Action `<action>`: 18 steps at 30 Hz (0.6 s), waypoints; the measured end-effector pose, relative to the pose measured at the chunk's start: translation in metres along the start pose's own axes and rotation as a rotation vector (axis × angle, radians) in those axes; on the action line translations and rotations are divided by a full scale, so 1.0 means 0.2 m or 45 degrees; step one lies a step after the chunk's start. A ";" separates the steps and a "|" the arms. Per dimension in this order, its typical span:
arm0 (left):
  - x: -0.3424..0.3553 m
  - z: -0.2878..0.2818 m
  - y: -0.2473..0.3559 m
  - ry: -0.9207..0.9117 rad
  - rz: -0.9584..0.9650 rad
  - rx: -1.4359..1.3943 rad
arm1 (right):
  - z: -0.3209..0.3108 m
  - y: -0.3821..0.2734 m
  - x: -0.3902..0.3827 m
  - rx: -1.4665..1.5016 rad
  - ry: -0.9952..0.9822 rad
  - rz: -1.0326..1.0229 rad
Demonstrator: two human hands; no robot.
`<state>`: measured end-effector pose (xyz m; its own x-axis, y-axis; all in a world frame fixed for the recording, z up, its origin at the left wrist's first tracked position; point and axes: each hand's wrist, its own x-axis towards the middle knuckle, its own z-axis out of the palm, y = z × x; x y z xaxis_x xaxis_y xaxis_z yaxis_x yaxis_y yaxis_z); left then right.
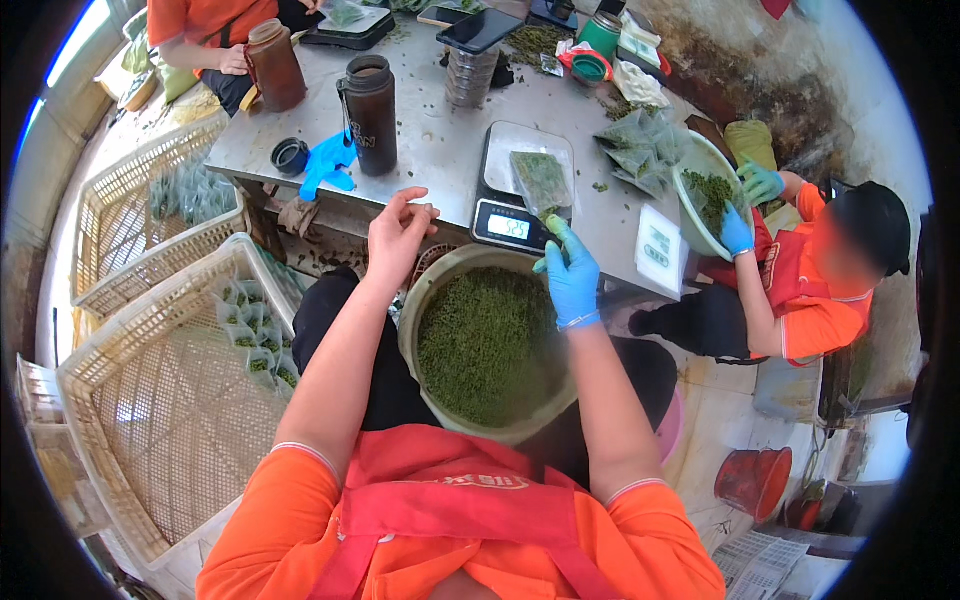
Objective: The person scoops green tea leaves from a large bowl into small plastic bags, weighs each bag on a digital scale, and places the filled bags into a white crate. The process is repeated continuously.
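Note:
A clear plastic bag of green buds lies on the silver pan of a digital scale, whose display is lit. My right hand, in a blue glove with green-stained fingertips, reaches to the bag's near edge. Its forefinger and thumb stand apart; whether a fingertip touches the bag I cannot tell. Bare and loosely bent, my left hand hovers by the table's front edge, left of the scale, with nothing in it. Between my knees, below both hands, sits a wide tub full of small green buds.
Plastic crates with filled bags stand at left. On the metal table are a dark bottle, blue glove, phone and more filled bags. At right, a gloved co-worker handles greens over a basin; another person sits far left.

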<state>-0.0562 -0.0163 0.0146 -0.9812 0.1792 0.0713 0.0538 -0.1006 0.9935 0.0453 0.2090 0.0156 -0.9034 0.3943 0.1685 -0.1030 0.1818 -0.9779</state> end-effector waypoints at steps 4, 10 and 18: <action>-0.03 0.03 -0.07 -0.080 -0.027 0.186 | 0.01 0.01 0.15 -1.100 0.024 -0.520; -0.06 0.09 -0.04 0.081 0.654 1.081 | 0.11 -0.20 0.31 -1.500 -0.171 -0.496; -0.06 0.07 0.00 0.033 0.120 1.264 | 0.42 -0.51 0.05 -1.281 -0.522 -0.821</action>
<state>-0.0419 -0.0056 0.0151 -0.9681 0.1897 0.1636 0.2504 0.7527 0.6088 0.0109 0.1187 0.1059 -0.8882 -0.2956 0.3517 -0.3729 0.9111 -0.1759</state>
